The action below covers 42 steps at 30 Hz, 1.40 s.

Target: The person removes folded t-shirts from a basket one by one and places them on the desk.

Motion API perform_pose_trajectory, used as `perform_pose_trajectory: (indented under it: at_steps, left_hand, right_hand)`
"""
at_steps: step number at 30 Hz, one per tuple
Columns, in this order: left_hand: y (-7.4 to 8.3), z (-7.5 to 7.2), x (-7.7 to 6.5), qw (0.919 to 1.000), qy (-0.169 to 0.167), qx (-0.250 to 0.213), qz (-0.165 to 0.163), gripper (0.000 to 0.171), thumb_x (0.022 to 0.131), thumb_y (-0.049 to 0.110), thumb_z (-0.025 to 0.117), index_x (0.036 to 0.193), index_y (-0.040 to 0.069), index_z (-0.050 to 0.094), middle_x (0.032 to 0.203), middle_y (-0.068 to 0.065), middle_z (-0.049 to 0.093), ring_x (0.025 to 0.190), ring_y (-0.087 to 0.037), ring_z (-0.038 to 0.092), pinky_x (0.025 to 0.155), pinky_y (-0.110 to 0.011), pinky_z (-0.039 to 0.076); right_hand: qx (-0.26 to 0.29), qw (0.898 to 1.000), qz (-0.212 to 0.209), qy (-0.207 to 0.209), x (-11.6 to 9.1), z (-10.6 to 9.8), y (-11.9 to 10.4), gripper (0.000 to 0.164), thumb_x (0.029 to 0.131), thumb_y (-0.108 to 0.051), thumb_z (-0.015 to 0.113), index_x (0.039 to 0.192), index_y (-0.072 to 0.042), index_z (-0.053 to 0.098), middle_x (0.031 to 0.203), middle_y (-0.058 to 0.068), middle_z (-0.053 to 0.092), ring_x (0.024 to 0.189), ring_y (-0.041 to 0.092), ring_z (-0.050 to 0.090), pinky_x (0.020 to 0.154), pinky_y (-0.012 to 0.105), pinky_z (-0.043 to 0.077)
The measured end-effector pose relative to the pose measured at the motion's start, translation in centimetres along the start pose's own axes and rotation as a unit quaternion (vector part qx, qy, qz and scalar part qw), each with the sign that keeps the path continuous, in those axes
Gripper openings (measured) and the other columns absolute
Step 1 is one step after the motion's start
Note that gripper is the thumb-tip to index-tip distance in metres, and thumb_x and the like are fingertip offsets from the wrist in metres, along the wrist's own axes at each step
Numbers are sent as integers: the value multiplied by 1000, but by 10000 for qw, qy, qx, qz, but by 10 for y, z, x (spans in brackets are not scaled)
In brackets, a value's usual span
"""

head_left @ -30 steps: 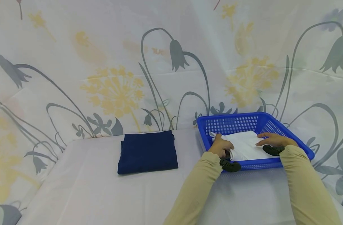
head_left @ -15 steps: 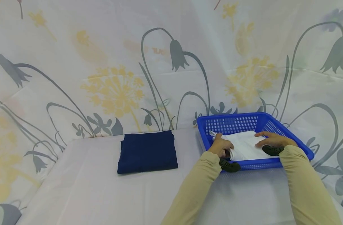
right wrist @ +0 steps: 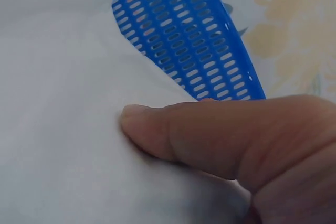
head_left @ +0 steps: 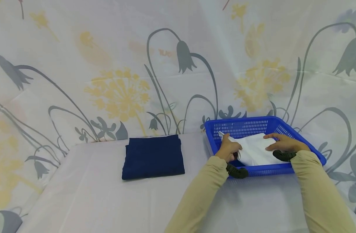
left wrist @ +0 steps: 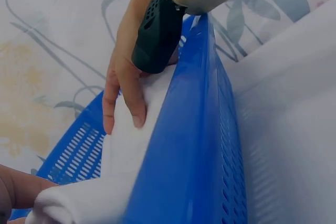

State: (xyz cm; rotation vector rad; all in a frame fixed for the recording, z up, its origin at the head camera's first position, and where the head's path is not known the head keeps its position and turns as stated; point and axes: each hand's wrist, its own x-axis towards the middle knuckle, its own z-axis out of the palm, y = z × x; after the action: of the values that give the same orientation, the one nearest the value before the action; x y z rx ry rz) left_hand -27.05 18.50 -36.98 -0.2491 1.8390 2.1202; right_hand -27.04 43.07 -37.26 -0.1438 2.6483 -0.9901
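Note:
A folded white cloth (head_left: pixel 253 150) lies in a blue plastic basket (head_left: pixel 265 170) on the right of the table. At the cloth's left end, my left hand (head_left: pixel 229 149) grips the folded edge; the left wrist view shows that end as a thick rounded fold beside the left hand (left wrist: pixel 21 192). My right hand (head_left: pixel 285 144) holds the cloth near its far right part. Its thumb (right wrist: pixel 152 127) presses a dent into the top, with its other fingers at the far edge, partly hidden. A folded navy cloth (head_left: pixel 153 157) lies to the left of the basket.
White sheeting covers the table (head_left: pixel 108 204). Behind it hangs a flower-printed curtain (head_left: pixel 122 48). The basket's perforated walls rise around the white cloth, and both forearms pass over its near rim.
The left hand has risen slightly, and the white cloth's left end and far edge have come up a little with it. The right hand has barely moved, and the navy cloth lies as before.

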Motion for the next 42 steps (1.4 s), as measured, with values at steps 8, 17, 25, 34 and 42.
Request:
perform_pose_trajectory:
  at_steps: [8,17,25,34,42]
  left_hand:
    - [4,2,-1,9989,-29,-180,428,77,75,-23,58,141,13,43,142,-19,38,120,-37,47,83,-53,48]
    - [8,-5,-1,9964,-40,-98,837,76,73,-22,56,139,15,45,137,-18,41,93,-28,51,60,-38,43]
    - [16,-12,-3,9960,-174,-171,855,76,77,-21,57,141,18,45,146,-16,34,123,-34,43,85,-49,47]
    - [26,-26,-7,9940,-601,-197,887,67,81,-18,57,138,17,50,143,-15,39,113,-35,54,85,-50,49]
    - [33,-31,-12,9929,-743,-115,921,64,82,-16,60,135,20,53,141,-11,41,108,-31,56,84,-48,50]
  right_hand:
    - [540,9983,4,239,-6,-4,-5,67,90,-18,67,141,8,32,96,13,60,45,7,31,47,26,35]
    - [192,9969,-60,758,-9,-7,-17,67,90,-24,69,141,8,39,136,39,31,94,36,54,72,37,46]
    - [657,9937,-52,910,-14,-11,-29,74,89,-24,71,144,9,34,151,38,2,134,57,8,103,65,19]
    - [730,9910,-236,1098,-22,-12,-49,76,89,-24,71,147,6,30,151,38,8,136,55,8,105,64,17]
    - [866,9868,-204,1350,-33,-7,-56,80,90,-25,70,150,4,26,149,40,11,136,54,12,105,63,16]
